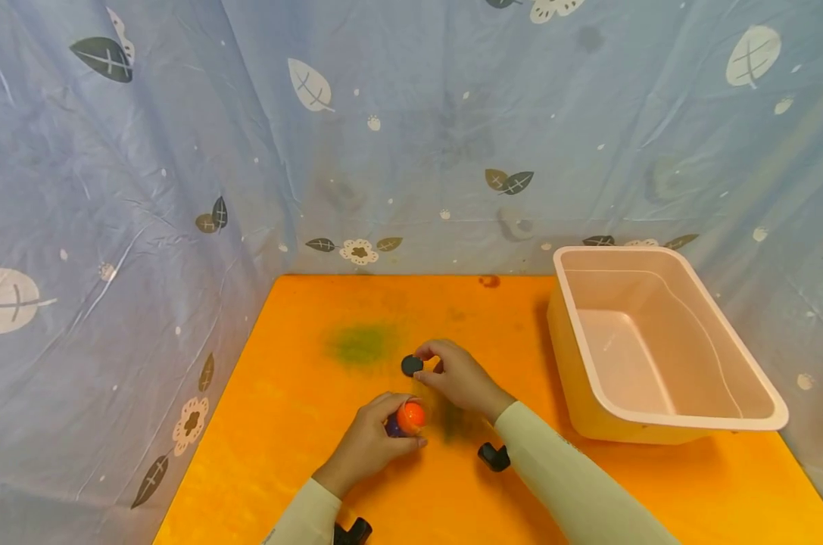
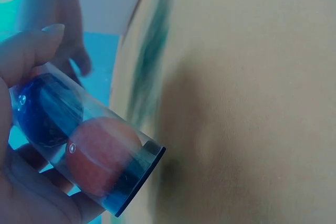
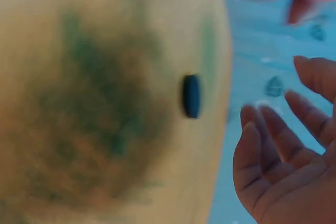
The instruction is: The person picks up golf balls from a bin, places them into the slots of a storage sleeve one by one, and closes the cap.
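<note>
My left hand point(image 1: 377, 435) grips a clear cylindrical container, with the thumb and fingers wrapped around its side. Inside it an orange ball point(image 1: 411, 416) shows at the top and a dark blue one point(image 1: 394, 428) below. The left wrist view shows the see-through wall of the container point(image 2: 105, 109) tilted, with a dark rim at its lower end; colours look different there. My right hand point(image 1: 457, 376) hovers at a small black round lid point(image 1: 412, 365), thumb and forefinger beside its edge. In the right wrist view its fingers point(image 3: 252, 150) are loosely bent and apart from the lid point(image 3: 191, 96).
A large pale pink tub point(image 1: 581, 333) stands at the right on the orange table point(image 1: 302, 318). Green stains point(image 1: 360, 344) mark the tabletop. A patterned blue curtain point(image 1: 411, 136) hangs along the back and sides. Black devices point(image 1: 494, 456) sit at both wrists.
</note>
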{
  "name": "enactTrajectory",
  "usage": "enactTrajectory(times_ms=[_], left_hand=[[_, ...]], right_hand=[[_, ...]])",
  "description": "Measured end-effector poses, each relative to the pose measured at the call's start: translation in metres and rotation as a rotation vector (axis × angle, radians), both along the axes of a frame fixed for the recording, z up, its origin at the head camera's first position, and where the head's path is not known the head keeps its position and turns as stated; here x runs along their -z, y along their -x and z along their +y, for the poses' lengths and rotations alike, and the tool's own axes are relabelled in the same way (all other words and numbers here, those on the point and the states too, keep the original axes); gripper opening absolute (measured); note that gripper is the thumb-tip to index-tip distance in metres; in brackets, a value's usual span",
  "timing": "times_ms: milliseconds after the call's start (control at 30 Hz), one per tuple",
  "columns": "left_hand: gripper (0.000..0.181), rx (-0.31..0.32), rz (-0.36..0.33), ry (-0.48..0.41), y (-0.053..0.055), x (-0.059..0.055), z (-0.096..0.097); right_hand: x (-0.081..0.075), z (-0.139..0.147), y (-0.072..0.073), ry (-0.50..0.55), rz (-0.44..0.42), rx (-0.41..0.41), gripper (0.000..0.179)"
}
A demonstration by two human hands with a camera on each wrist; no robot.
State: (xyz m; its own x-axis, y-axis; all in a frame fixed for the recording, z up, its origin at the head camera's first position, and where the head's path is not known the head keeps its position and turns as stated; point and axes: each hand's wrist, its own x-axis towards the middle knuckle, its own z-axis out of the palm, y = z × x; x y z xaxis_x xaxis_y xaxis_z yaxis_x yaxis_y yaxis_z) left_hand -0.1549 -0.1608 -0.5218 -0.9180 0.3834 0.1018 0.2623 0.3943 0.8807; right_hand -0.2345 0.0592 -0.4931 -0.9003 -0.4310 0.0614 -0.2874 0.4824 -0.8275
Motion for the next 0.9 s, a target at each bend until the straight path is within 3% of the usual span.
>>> enactTrajectory(times_ms=[167, 300, 533, 900], left_hand=[[0.049, -0.009, -0.019, 0.009, 0.0, 0.001, -0.003], [0.049, -0.02, -0.014, 0.028, 0.0, 0.0, -0.007], [0.05, -0.022, -0.004, 0.035, 0.0, 0.0, -0.01], [0.048, -0.023, 0.0, 0.035, -0.001, 0.002, -0.01]], right_hand=[[0.027, -0.016, 0.022, -0.221, 0.054, 0.04, 0.047], [0.042, -0.027, 0.033, -0.301, 0.104, 0.028, 0.056], [0.05, -0.04, 0.039, -0.341, 0.178, 0.004, 0.054], [0.056, -0.044, 0.037, -0.321, 0.212, 0.002, 0.03]])
